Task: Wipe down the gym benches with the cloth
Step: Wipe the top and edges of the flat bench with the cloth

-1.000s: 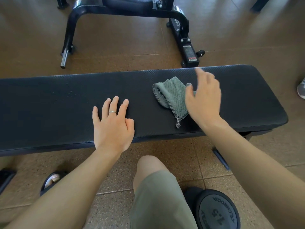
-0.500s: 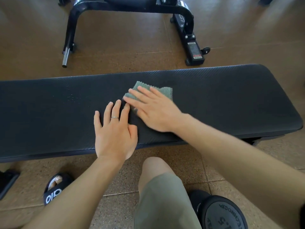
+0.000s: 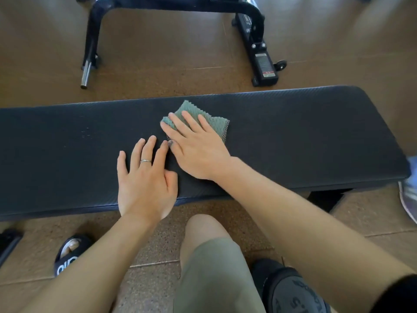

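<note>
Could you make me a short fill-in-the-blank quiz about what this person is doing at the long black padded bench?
1. The right hand presses flat on the ____ textured cloth.
2. The left hand, resting on the long black padded bench, wears a silver ____.
3. On the floor near the left arm lies a black ____.

Missing words: green; ring; sandal

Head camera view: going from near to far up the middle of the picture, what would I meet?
Bent knee in olive shorts → bench pad, with the right hand flat on it → green cloth under its fingers → brown floor → black machine frame.
</note>
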Available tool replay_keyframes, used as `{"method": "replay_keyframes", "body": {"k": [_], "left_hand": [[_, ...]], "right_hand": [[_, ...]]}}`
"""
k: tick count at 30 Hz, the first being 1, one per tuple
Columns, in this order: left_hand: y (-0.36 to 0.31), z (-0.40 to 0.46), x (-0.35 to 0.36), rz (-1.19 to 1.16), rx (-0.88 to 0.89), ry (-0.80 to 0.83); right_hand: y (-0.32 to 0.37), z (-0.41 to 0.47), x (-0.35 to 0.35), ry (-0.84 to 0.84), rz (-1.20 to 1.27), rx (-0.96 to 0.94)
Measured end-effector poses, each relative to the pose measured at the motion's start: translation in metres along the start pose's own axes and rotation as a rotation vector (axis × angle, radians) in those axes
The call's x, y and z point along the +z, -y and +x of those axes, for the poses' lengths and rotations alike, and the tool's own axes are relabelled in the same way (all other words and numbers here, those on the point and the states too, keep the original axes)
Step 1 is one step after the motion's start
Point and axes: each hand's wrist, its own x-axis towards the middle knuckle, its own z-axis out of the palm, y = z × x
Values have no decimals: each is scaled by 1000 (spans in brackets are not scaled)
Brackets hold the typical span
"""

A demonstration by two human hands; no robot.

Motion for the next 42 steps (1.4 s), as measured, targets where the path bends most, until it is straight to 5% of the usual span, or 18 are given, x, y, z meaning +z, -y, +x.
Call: {"method": "replay_keyframes", "body": {"k": [3, 8, 11, 15, 18, 22, 25, 30, 33, 35, 39, 42], "left_hand": [[-1, 0, 0, -4, -15, 6], [-3, 0, -1, -9, -27, 19], [-3, -1, -1, -13, -37, 38], [-2, -2, -4, -23, -29, 51], [-1, -1, -6, -16, -17, 51], [-2, -2, -6, -29, -6, 55], [-1, -1, -7, -49, 11, 67], [29, 2, -23, -188, 132, 82], [85, 17, -34, -197, 136, 17], [122, 27, -36, -156, 114, 22], [154, 28, -28, -156, 153, 100], [159, 24, -25, -164, 187, 115]], "right_hand": [[-50, -23, -8, -16, -74, -3], [-153, -76, -29, -37, 10, 559], [-92, -67, -12, -101, 11, 569], [18, -82, 13, -76, 17, 130], [-4, -109, 7, -20, 0, 30], [-90, -133, -11, -93, -30, 484], [-74, -119, -6, -161, 30, 788], [78, -92, 34, -187, 36, 407], [83, -97, 30, -126, 23, 235], [47, -102, 23, -124, -36, 304], [16, -83, 9, -150, 32, 797], [93, -33, 18, -159, 75, 717]]}}
